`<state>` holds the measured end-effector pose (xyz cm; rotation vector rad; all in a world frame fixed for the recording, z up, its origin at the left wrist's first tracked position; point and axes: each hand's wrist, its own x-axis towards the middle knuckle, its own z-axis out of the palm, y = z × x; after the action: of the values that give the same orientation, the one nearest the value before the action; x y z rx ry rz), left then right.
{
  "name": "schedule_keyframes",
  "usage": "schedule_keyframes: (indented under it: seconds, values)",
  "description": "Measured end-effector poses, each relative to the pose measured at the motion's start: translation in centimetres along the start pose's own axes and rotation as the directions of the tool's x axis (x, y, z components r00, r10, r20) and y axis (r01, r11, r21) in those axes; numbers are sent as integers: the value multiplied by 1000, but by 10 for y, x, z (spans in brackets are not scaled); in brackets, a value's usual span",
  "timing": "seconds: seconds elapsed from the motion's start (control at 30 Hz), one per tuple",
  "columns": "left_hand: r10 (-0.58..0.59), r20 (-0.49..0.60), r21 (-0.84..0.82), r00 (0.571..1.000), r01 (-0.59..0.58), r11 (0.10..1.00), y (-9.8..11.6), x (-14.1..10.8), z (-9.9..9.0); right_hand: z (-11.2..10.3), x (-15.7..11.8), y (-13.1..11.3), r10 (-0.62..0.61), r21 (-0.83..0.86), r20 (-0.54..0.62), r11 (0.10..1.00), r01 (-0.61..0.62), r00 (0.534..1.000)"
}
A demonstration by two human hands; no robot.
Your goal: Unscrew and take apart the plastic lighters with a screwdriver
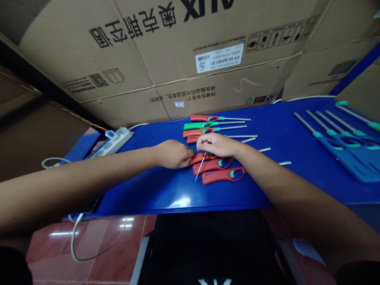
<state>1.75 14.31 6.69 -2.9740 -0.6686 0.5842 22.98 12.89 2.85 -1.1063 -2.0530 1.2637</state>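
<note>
My right hand (pixel 218 145) is closed around a small screwdriver (pixel 200 167) with a dark red handle, its thin shaft slanting down to the left over the lighters. With fingers closed, my left hand (pixel 175 154) grips the butt end of an orange long-necked lighter (pixel 196 159); my right hand partly hides that lighter. Nearer me lie a red lighter (pixel 204 167) and another red lighter (pixel 218 176), side by side. Beyond my hands are a green lighter (pixel 196 126), an orange-red lighter (pixel 194 133) and a red lighter (pixel 200 118), metal tubes pointing right.
Several blue lighters (pixel 350 152) lie at the right of the blue table (pixel 148 190). A power strip (pixel 114 142) with a plug and cables sits at the left. A large cardboard box (pixel 166 59) stands along the back edge.
</note>
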Motion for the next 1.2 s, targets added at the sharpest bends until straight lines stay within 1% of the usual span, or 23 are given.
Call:
schedule_keyframes:
  seconds: [0.07, 0.13, 0.23, 0.3, 0.33, 0.4, 0.47, 0.5, 0.53, 0.57, 0.6, 0.63, 0.67, 0.7, 0.73, 0.8, 0.83, 0.9, 0.97, 1.0, 1.07, 1.13, 1.2]
  values:
    - [-73, 11, -98, 997, 74, 992, 0, -2, -2, -1, 0, 1, 1, -3, -4, 1000, -1, 1000]
    - [-94, -37, -228, 995, 83, 970, -5, -7, -2, -1, 0, 3, 1, 1, -12, 1000, -1, 1000]
    - [-109, -172, -437, 979, 23, 899, -14, -17, 4, 0, -1, 4, -2, 16, -24, 1000, 2, 1000]
    - [-114, -232, -547, 966, -32, 836, -17, -21, 13, 1, -1, 3, 0, 24, -29, 1000, 0, 1000]
    - [-121, -259, -582, 958, -55, 811, -17, -21, 19, 1, -2, 2, 4, 30, -33, 1000, -3, 999]
    - [-143, -312, -609, 939, -81, 789, -14, -18, 31, -1, -4, -1, 6, 50, -60, 999, -3, 998]
    - [-185, -360, -619, 914, -86, 781, -11, -14, 41, -4, -6, -5, -7, 86, -151, 996, 20, 988]
    - [-212, -382, -628, 899, -84, 774, -9, -11, 46, -7, -7, -8, -21, 95, -223, 994, 44, 975]
    - [-235, -401, -638, 885, -85, 766, -8, -8, 49, -8, -7, -12, -43, 85, -308, 994, 72, 950]
    - [-253, -416, -647, 873, -88, 758, -7, -6, 52, -10, -7, -16, -73, 48, -394, 994, 100, 916]
    - [-267, -428, -654, 863, -92, 751, -6, -5, 54, -10, -7, -21, -111, -12, -469, 993, 120, 876]
    - [-276, -435, -660, 857, -95, 745, -6, -3, 56, -10, -5, -27, -155, -86, -519, 988, 129, 841]
    - [-281, -438, -665, 854, -97, 741, -6, -3, 57, -9, -3, -32, -198, -162, -540, 978, 130, 818]
    - [-284, -439, -668, 852, -98, 738, -6, -2, 58, -7, 0, -38, -238, -237, -526, 963, 128, 817]
    - [-290, -441, -671, 849, -97, 735, -6, -2, 58, -5, 3, -43, -271, -308, -480, 942, 129, 835]
    - [-305, -443, -680, 843, -95, 727, -5, -2, 60, -1, 12, -50, -319, -439, -320, 884, 159, 892]
    - [-311, -442, -685, 842, -93, 723, -5, -2, 60, 1, 16, -51, -333, -493, -232, 850, 184, 914]
    - [-318, -438, -693, 841, -91, 715, -5, -2, 61, 2, 23, -50, -360, -561, -107, 791, 243, 927]
    - [-321, -441, -696, 839, -94, 712, -5, -1, 63, 1, 27, -46, -396, -586, -78, 760, 279, 915]
    - [-319, -445, -695, 837, -99, 712, -6, -1, 63, 0, 28, -44, -424, -592, -91, 751, 293, 901]
    - [-316, -459, -694, 830, -113, 711, -6, -1, 64, -1, 27, -40, -494, -591, -164, 742, 315, 854]
    - [-315, -472, -693, 824, -126, 710, -7, -1, 65, 1, 24, -39, -552, -575, -256, 747, 334, 793]
    - [-318, -474, -697, 821, -129, 706, -7, -1, 66, 4, 22, -40, -585, -558, -293, 747, 361, 756]
